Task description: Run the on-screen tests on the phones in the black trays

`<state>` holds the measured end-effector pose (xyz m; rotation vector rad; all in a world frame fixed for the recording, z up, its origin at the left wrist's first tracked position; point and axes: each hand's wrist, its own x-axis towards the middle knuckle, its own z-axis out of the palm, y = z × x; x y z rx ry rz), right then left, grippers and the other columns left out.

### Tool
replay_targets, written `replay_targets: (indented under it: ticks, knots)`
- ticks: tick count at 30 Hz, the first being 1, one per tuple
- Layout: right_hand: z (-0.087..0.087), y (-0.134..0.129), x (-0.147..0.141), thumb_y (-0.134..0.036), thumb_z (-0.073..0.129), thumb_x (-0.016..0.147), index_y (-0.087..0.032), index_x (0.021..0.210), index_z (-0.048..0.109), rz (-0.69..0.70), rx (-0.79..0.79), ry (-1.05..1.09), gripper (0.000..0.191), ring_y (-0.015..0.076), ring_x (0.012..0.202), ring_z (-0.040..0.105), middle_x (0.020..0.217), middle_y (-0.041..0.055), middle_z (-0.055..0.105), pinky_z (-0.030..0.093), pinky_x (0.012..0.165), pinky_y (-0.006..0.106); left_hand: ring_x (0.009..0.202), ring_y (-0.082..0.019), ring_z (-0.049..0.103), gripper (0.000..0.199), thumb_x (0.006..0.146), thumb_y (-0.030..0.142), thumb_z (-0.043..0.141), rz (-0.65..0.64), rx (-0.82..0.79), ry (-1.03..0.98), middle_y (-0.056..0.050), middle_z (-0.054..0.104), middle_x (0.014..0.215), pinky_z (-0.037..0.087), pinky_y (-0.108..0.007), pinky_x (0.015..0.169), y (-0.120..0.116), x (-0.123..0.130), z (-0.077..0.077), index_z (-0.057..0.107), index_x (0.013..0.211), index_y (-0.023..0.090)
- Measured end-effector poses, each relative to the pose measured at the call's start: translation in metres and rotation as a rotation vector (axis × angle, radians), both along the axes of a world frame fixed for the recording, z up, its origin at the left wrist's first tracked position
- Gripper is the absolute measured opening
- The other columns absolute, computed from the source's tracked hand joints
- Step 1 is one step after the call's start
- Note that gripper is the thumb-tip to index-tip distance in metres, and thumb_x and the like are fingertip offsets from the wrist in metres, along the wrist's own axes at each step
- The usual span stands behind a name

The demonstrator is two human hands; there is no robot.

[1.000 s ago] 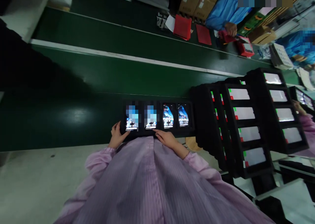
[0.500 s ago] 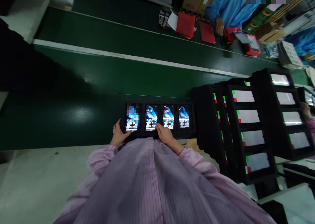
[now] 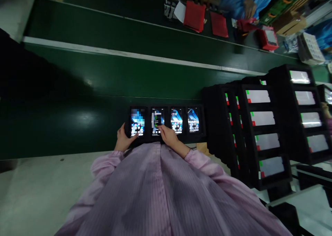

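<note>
A black tray [image 3: 149, 139] at the green bench's near edge holds several lit smartphones in a row, each in its own slot. My left hand [image 3: 123, 138] grips the tray's left end, fingers along its side and the thumb over the lower edge of the leftmost smartphone [image 3: 137, 120]. With an outstretched finger my right hand [image 3: 168, 136] touches the screen of the second smartphone [image 3: 156, 120], which shows a dark list with green lines. Nothing is held in that hand. To its right, the third smartphone [image 3: 176, 116] and the rightmost smartphone [image 3: 193, 118] show blue wallpapers with icons.
Tall stacks of black trays [image 3: 276, 149] with pale devices inside stand close on my right. Across the green bench [image 3: 155, 78] lies a white strip [image 3: 129, 53]. Red folders [image 3: 194, 16] and a blue-sleeved co-worker's hand [image 3: 249, 9] are on the far side.
The second smartphone's screen went from wallpaper with icons to a dark list. My right hand has shifted slightly up and left, and my left hand still holds the tray.
</note>
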<state>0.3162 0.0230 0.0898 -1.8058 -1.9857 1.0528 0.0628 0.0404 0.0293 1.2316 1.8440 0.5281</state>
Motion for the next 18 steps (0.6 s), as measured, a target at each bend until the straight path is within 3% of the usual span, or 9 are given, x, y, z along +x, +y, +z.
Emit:
replay_targets:
  ticks: [5, 11, 18]
  knots:
    - [0.001, 0.004, -0.002, -0.028, 0.040, 0.107, -0.026, 0.129, 0.061, -0.016, 0.025, -0.042, 0.031, 0.0209, 0.114, 0.070, 0.124, 0.0046, 0.073, 0.056, 0.091, 0.031, 0.146, -0.039, 0.036, 0.102, 0.059, 0.049, 0.083, -0.014, -0.005, -0.011, -0.019, 0.045, 0.142, 0.026, -0.056, 0.122, 0.000, -0.006, -0.008, 0.042, 0.147, 0.019]
    - [-0.003, -0.002, 0.003, -0.028, 0.040, 0.106, -0.027, 0.133, 0.060, -0.037, 0.035, 0.004, 0.033, 0.0202, 0.116, 0.069, 0.128, 0.0032, 0.072, 0.056, 0.095, 0.033, 0.149, -0.041, 0.030, 0.118, 0.049, 0.044, 0.088, -0.140, -0.033, -0.026, -0.020, 0.042, 0.145, 0.030, -0.057, 0.120, 0.005, -0.013, -0.011, 0.034, 0.151, 0.019]
    - [-0.001, -0.003, 0.008, -0.027, 0.039, 0.106, -0.023, 0.133, 0.060, -0.108, 0.022, 0.025, 0.035, 0.0208, 0.112, 0.071, 0.119, 0.0063, 0.074, 0.056, 0.095, 0.033, 0.143, -0.040, 0.040, 0.114, 0.051, 0.043, 0.088, -0.058, -0.049, 0.017, -0.019, 0.039, 0.145, 0.030, -0.057, 0.121, 0.007, -0.004, -0.006, 0.035, 0.150, 0.021]
